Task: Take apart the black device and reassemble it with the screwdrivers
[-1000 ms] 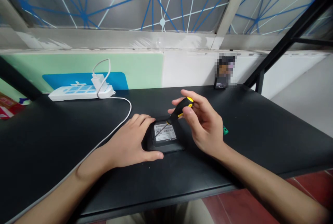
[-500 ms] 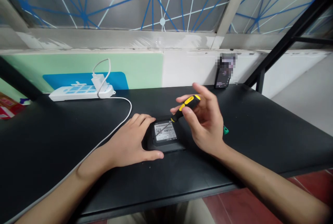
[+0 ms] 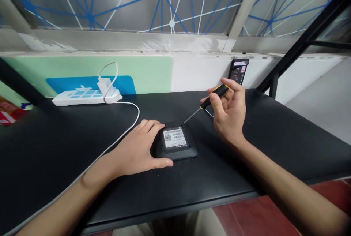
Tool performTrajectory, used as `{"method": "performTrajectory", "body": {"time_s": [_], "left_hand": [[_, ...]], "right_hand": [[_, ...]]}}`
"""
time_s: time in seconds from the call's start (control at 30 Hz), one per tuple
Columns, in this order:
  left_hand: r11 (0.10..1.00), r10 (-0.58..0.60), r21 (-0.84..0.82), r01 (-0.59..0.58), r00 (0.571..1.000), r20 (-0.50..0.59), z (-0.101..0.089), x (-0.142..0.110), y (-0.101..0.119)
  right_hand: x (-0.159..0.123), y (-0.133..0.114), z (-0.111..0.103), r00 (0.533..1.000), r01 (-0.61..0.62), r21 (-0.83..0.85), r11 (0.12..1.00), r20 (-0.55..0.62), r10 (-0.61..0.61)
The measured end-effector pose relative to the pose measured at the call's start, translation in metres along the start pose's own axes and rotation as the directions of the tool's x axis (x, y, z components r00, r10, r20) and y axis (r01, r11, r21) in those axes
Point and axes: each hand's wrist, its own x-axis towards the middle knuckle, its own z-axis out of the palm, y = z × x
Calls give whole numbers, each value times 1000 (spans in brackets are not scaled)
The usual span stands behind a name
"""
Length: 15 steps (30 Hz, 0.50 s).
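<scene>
A flat black device (image 3: 178,152) lies on the desk, its white label with a QR code and barcodes facing up. My left hand (image 3: 139,148) grips its left side, fingers at the far edge and thumb along the near edge. In my right hand (image 3: 230,108) is a black-and-yellow screwdriver (image 3: 211,97), held at a slant by the handle. Its tip is at the device's far right corner; whether it sits in a screw is too small to tell. Behind the right hand a thin metal shaft (image 3: 209,113) shows, the rest of it hidden.
A white power strip (image 3: 82,97) with a plugged-in charger (image 3: 104,85) stands at the back left. Its white cable (image 3: 120,133) runs forward under my left forearm. A phone (image 3: 238,72) leans on the wall at the back right. A red packet (image 3: 9,111) is at far left.
My right hand has moved right and away from me with the screwdriver. The tip has shifted from the label's left side to the far right corner. My left hand stays in place.
</scene>
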Motion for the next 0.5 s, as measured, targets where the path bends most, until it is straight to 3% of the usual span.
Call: {"method": "performTrajectory", "body": {"time_s": [0.5], "left_hand": [[1000,-5,-1,5,1000,0,1,-1,0]], "right_hand": [[-6,0,3,996,-65,-10,998,60,65]]}}
